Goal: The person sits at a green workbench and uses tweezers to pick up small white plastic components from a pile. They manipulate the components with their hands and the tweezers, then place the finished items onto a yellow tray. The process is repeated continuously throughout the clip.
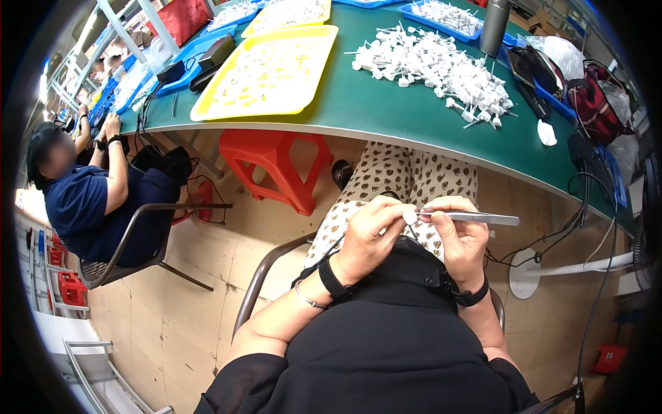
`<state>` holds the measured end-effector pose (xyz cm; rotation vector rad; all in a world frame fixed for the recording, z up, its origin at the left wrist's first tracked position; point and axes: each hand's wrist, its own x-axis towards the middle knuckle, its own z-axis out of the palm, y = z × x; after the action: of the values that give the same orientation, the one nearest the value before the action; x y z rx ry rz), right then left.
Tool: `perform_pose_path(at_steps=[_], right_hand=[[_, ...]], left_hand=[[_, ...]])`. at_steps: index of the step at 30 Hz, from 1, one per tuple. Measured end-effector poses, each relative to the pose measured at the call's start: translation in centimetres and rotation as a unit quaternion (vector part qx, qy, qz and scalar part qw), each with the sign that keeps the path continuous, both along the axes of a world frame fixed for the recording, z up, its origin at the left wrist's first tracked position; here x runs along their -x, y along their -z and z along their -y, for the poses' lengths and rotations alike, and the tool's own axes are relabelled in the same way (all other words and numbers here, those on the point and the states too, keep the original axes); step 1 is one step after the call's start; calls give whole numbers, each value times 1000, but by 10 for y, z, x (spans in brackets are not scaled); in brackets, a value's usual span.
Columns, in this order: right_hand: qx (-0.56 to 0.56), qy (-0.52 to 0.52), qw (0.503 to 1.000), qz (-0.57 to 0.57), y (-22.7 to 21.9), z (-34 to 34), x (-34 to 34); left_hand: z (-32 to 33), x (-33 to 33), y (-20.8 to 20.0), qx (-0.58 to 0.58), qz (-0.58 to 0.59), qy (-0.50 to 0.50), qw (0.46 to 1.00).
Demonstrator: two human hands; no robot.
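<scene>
Left hand (372, 234) is clamped by thumb and fingertips on a small white piece (409, 217), held above the patterned trousers (383, 165) in the head view. By the right hand (460, 239), slim metal tweezers (486, 218) are gripped, their blunt end pointed toward three o'clock and their tips held beside the piece; whether it is touched by them cannot be told. From the hands, white parts (441, 72) are heaped on the green table (352, 96) at twelve o'clock, a yellow tray (317, 62) is set at eleven, a red stool (258, 148) is placed at ten, and a seated co-worker (86, 200) is seen at nine.
</scene>
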<state>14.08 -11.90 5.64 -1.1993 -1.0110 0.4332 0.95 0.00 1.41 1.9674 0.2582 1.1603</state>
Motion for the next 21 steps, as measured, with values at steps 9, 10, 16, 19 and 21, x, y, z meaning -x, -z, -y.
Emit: perform_pose_path(at_steps=[9, 10, 16, 19, 21], right_hand=[[8, 1, 1000, -5, -2, -1, -1], [8, 1, 1000, -7, -2, -1, -1], [-3, 7, 1000, 0, 0, -2, 0], [6, 5, 1000, -12, 0, -1, 1], [6, 4, 1000, -10, 1, -1, 0]], left_hand=[[1, -1, -1, 68, -7, 23, 997], [1, -1, -2, 72, -11, 25, 997], [5, 1, -6, 137, -24, 44, 989], [4, 0, -2, 132, -9, 53, 990], [7, -1, 3, 190, -5, 69, 979]])
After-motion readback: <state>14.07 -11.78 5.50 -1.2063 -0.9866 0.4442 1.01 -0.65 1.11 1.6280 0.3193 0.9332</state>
